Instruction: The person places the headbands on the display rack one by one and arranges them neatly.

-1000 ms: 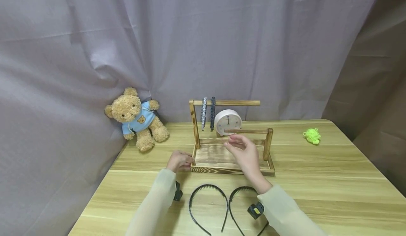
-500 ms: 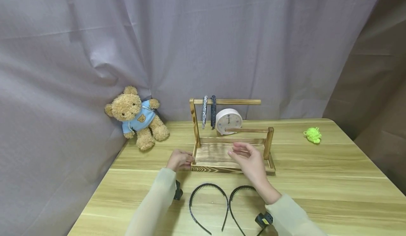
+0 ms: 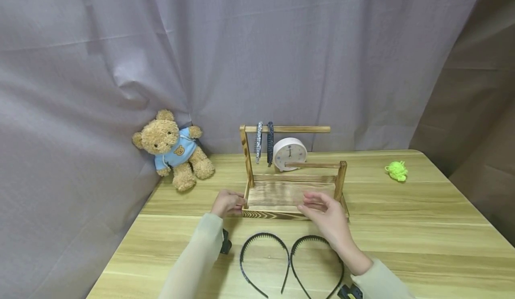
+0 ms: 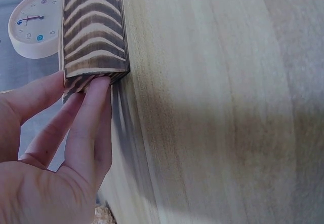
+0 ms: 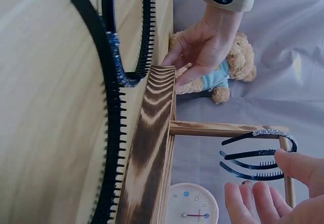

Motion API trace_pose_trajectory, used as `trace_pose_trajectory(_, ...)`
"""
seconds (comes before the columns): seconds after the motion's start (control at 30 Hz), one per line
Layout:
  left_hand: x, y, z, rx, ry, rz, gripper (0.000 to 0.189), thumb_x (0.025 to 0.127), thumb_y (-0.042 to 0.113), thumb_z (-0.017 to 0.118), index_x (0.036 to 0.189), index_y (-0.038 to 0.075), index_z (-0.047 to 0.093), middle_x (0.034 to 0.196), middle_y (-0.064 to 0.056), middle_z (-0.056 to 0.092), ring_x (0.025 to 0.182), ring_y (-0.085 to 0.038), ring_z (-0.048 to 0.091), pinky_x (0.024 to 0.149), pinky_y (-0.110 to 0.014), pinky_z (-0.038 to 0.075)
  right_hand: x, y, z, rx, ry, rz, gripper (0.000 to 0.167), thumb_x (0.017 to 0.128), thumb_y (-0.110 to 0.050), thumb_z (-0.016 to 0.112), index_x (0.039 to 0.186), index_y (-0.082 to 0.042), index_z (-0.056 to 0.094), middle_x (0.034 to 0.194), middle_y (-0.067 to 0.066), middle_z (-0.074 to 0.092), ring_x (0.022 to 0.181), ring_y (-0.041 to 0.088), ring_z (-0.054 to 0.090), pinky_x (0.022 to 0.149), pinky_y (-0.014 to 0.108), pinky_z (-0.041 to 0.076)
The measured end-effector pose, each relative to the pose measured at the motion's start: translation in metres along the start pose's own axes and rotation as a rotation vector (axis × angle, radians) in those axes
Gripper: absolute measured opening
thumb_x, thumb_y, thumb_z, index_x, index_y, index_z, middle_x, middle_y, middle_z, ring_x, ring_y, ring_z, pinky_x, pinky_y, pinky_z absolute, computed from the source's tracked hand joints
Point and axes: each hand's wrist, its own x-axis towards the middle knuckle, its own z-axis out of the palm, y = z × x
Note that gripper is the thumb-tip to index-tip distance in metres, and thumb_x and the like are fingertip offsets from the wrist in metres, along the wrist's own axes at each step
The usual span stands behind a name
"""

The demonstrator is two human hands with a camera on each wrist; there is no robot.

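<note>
Grey cloth (image 3: 257, 57) hung behind a pale wood-grain table (image 3: 402, 232). On it stood a brown wooden rack (image 3: 273, 215) with a shallow rectangular tray (image 3: 277, 196) as its base; a silver glittery headband (image 3: 258, 142) and a dark glittery headband (image 3: 270, 143) hung from its upper bar. The left hand (image 3: 227, 202) pinched the tray's left end; the right hand (image 3: 330, 216) hovered near its front right, curved fingers slightly parted from the thumb, holding nothing. Two black toothed headbands (image 3: 263, 235) lay in front; the right wrist view revealed bluish glitter on one, barely discernible from the head. That view also made 8, 10 and 11 legible on the round white clock (image 3: 290, 150) behind.
</note>
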Motion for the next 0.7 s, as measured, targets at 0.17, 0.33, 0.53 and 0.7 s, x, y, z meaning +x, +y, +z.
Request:
trace_pose_trajectory(0.17, 0.0, -0.001, 0.0, -0.002, -0.003, 0.004, 0.033, 0.085, -0.006, 0.066, 0.117, -0.013, 0.063, 0.098, -0.024, 0.071, 0.073, -0.021, 0.068, 0.073, -0.037, 0.063, -0.006, 0.003, -0.006, -0.063, -0.011, -0.02, 0.038, 0.083, -0.015, 0.078, 0.116, -0.002, 0.065, 0.112, 0.016, 0.069, 0.1, 0.026, 0.068, 0.083, 0.013, 0.055)
trace_pose_trajectory(0.33, 0.001, -0.001, 0.0, -0.002, -0.006, -0.004, 0.032, 0.086, -0.007, 0.065, 0.117, -0.013, 0.063, 0.1, -0.026, 0.07, 0.075, -0.023, 0.07, 0.074, -0.038, 0.063, -0.013, 0.009, -0.014, -0.09, -0.038, 0.004, 0.041, 0.084, -0.021, 0.078, 0.117, -0.003, 0.065, 0.113, 0.016, 0.069, 0.097, 0.026, 0.069, 0.08, 0.016, 0.057)
trace_pose_trajectory(0.53, 0.001, -0.001, 0.0, 0.006, 0.003, -0.012, 0.031, 0.086, -0.007, 0.065, 0.117, -0.012, 0.063, 0.1, -0.025, 0.071, 0.074, -0.023, 0.068, 0.074, -0.038, 0.063, -0.018, 0.02, -0.027, -0.12, -0.095, 0.054, 0.044, 0.084, -0.02, 0.077, 0.121, -0.001, 0.062, 0.116, 0.017, 0.068, 0.102, 0.027, 0.067, 0.081, 0.02, 0.058)
trace_pose_trajectory(0.7, 0.002, 0.0, -0.001, 0.033, 0.014, -0.014, 0.03, 0.086, -0.004, 0.067, 0.115, -0.011, 0.065, 0.095, -0.022, 0.071, 0.072, -0.021, 0.066, 0.073, -0.037, 0.063, -0.02, 0.024, -0.038, -0.187, -0.136, 0.11, 0.048, 0.084, -0.023, 0.077, 0.124, -0.001, 0.061, 0.116, 0.017, 0.067, 0.099, 0.026, 0.068, 0.078, 0.024, 0.06)
